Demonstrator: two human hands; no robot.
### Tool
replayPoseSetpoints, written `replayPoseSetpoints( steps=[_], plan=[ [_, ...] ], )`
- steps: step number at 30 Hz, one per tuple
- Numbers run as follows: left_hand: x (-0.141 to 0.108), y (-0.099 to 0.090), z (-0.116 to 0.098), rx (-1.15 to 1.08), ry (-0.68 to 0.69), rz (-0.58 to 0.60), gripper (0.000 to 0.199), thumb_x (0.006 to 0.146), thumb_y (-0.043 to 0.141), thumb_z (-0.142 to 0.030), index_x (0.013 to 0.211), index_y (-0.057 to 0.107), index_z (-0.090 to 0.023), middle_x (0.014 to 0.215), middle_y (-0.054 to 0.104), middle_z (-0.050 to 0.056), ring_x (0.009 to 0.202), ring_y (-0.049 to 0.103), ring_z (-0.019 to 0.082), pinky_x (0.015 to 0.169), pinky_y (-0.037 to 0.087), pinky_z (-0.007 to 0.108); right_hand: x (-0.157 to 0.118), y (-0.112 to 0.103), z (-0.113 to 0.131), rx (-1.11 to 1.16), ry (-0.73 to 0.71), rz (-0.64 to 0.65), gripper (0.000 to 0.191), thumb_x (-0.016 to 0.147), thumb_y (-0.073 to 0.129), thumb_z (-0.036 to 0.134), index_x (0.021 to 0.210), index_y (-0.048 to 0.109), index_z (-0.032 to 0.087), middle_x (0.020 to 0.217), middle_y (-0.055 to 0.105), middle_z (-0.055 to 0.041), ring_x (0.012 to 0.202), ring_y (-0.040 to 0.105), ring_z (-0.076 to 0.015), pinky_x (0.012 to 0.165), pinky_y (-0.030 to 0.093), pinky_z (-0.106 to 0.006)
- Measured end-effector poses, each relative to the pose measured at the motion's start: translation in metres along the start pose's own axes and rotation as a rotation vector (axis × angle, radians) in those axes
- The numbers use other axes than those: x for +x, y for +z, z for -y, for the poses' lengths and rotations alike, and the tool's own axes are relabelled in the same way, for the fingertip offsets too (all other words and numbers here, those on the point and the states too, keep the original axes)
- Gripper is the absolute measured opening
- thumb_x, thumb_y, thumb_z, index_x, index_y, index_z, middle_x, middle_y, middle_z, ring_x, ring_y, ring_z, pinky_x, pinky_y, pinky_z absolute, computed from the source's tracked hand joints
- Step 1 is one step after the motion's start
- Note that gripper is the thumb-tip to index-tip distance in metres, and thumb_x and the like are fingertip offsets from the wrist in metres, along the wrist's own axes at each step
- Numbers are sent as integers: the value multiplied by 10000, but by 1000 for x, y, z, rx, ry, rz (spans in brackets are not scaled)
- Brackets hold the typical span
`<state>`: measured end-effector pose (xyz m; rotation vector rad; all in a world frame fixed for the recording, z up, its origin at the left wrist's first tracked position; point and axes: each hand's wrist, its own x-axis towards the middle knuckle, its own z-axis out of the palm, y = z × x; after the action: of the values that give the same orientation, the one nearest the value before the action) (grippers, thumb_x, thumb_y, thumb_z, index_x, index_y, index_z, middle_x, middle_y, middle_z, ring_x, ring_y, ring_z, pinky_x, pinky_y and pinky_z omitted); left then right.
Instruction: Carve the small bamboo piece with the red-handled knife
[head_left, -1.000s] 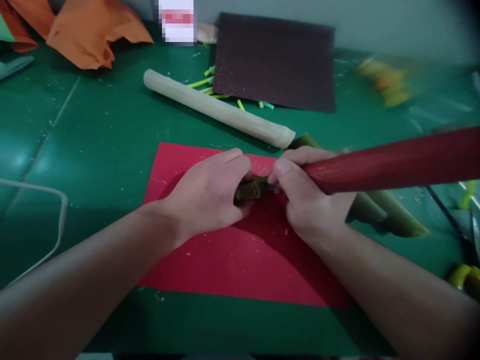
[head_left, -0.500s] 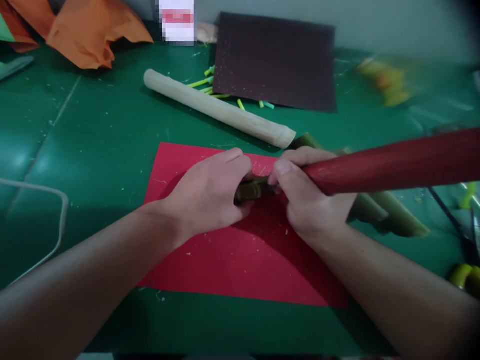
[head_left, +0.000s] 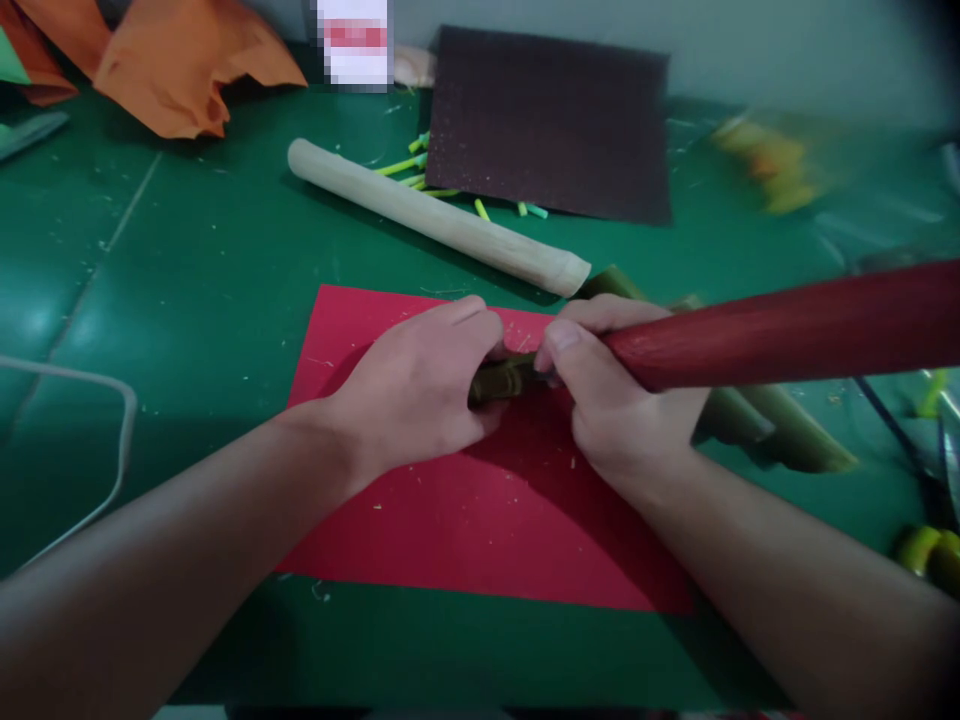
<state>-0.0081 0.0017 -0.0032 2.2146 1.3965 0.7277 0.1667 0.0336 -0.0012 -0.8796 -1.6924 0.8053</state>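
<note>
My left hand [head_left: 420, 385] is closed around a dark green bamboo piece [head_left: 499, 382] above a red sheet [head_left: 480, 530]. My right hand [head_left: 619, 390] grips a tool with a thick red handle [head_left: 795, 330], which extends to the right edge of the view. The front end of the tool meets the bamboo piece between my hands, and its tip is hidden by my fingers. Small pale shavings are scattered on the red sheet. Behind my hands lies a long pale bamboo stick [head_left: 435, 215].
Green bamboo pieces [head_left: 795, 430] lie right of my right wrist. A dark sheet [head_left: 551, 125] covers part of some yellow-green sticks [head_left: 401, 166] at the back. Crumpled orange paper [head_left: 176, 65] is at back left, a white cable [head_left: 124, 430] at left, yellow-handled scissors [head_left: 926, 550] at right.
</note>
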Motion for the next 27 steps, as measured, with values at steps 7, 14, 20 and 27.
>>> replayPoseSetpoints(
  steps=[7,14,20,27],
  plan=[
    [0,-1,0,20,-1,0,174,783,709,-190,835,544,-178,849,538,7,724,480,153,579,337,319,0,-1,4,-2,50,-22,283,821,628,158,548,584,216,535,533,32,506,480,-96,489,409,-255],
    [1,0,0,11,-18,12,189,781,723,-203,846,547,-180,846,541,5,721,485,151,586,346,317,0,1,-1,32,-5,-16,264,834,663,115,602,608,229,591,564,24,516,496,-107,502,427,-275],
    [0,0,0,19,4,-3,185,781,714,-192,831,536,-182,847,538,6,715,476,150,571,333,317,-1,-2,2,35,28,44,313,830,623,108,542,563,217,522,521,29,486,464,-98,461,367,-262],
    [0,0,0,28,-1,0,177,788,722,-203,842,555,-178,840,541,6,723,492,154,578,350,315,1,1,-1,19,34,-28,254,832,652,143,594,615,222,583,552,27,518,485,-100,508,435,-271]
  ],
)
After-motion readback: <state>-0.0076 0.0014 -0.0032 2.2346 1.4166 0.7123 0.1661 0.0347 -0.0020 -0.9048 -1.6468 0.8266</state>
